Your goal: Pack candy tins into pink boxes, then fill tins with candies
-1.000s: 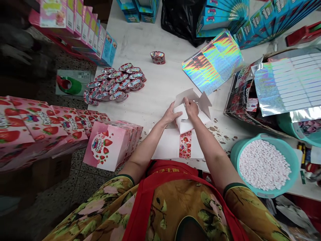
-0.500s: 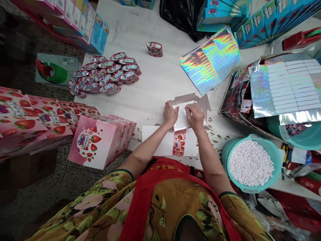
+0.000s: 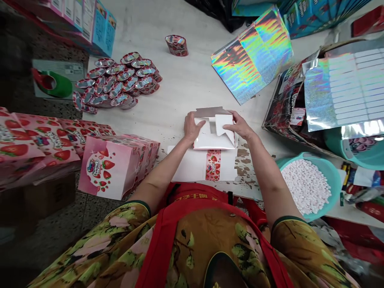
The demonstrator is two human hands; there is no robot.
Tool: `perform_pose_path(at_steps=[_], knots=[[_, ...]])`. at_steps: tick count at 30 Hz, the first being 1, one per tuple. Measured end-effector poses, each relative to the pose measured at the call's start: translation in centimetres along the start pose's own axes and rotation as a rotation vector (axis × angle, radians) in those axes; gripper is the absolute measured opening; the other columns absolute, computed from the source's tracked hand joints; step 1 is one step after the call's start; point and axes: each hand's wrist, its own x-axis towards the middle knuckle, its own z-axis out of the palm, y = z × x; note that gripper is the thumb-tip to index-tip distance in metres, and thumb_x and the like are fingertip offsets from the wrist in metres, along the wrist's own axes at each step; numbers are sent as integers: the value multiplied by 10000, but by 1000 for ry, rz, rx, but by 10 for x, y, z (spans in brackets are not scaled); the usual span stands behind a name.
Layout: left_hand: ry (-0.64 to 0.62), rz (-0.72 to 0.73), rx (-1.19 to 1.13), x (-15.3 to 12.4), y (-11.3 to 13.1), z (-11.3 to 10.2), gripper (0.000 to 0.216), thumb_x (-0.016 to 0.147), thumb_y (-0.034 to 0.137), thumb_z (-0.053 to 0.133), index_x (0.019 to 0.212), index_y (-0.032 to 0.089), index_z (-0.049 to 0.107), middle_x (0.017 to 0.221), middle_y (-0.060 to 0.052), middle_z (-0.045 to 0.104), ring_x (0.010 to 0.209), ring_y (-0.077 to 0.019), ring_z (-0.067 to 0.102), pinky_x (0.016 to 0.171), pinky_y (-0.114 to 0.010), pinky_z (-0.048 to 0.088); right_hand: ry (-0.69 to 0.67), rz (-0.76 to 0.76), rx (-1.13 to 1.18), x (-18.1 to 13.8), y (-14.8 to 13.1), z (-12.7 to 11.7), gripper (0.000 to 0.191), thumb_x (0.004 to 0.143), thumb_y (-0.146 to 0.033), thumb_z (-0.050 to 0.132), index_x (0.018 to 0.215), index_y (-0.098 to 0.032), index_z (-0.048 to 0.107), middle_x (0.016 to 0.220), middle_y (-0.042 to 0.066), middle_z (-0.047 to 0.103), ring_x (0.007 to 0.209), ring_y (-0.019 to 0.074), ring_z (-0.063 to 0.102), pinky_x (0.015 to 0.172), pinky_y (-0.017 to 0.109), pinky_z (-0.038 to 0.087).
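Observation:
A small cardboard box (image 3: pixel 214 142), white inside, is partly folded in front of me on the table. My left hand (image 3: pixel 193 127) grips its left side, thumb over the white flap there. On the right side my right hand (image 3: pixel 241 126) holds the box with its thumb pressed on a white flap (image 3: pixel 224 124), fingers behind. A grey outer flap (image 3: pixel 211 111) stands up at the far edge. Directly below the box lies a flat white card sheet (image 3: pixel 189 170) with a strawberry-printed strip (image 3: pixel 213 165).
Left stand strawberry-print boxes (image 3: pixel 105 168) and a cluster of upright packets (image 3: pixel 117 82); one packet (image 3: pixel 177 45) stands apart. Holographic sheets (image 3: pixel 252 54) lie beyond my hands. Right are a teal tub (image 3: pixel 334 174) of white pieces and an open carton (image 3: pixel 282 108).
My hands have moved apart to opposite sides of the box. Its side flaps have folded inward, and the right hand has gone from the middle to the right edge. The view has shifted slightly.

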Motion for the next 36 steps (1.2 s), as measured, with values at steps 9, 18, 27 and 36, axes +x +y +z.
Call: perform_pose_path(at_steps=[9, 18, 27, 36], knots=[[-4, 515, 218, -5, 5, -9, 367, 1048, 339, 444, 1381, 318, 597, 1409, -95, 654, 1323, -261, 595, 1128, -535, 434, 481, 43, -181, 7, 25, 22, 485, 648, -517, 743, 984, -184, 638, 851, 9, 656, 811, 199, 591, 843, 365, 516], [-471, 680, 194, -4, 11, -35, 432, 941, 625, 574, 1048, 246, 751, 1280, -87, 718, 1353, -281, 551, 1204, -526, 324, 547, -45, -158, 4, 27, 25, 419, 743, -483, 612, 1027, -182, 679, 1058, 77, 737, 992, 240, 656, 976, 402, 507], [-756, 450, 444, 21, 43, -32, 851, 908, 576, 607, 1629, 241, 304, 1715, -140, 219, 1569, -382, 170, 1260, -602, 100, 268, -86, -91, -26, 13, 8, 750, 737, -593, 682, 1396, -254, 570, 1459, 75, 575, 1302, 302, 557, 1144, 479, 440], [-540, 635, 293, 17, 17, -26, 1006, 863, 844, 452, 1596, 162, 351, 1619, -230, 396, 1504, -369, 358, 1261, -574, 145, 93, 11, -722, 57, -27, 15, 423, 852, -574, 682, 953, -172, 764, 960, 153, 727, 1143, 363, 629, 1061, 508, 451]])
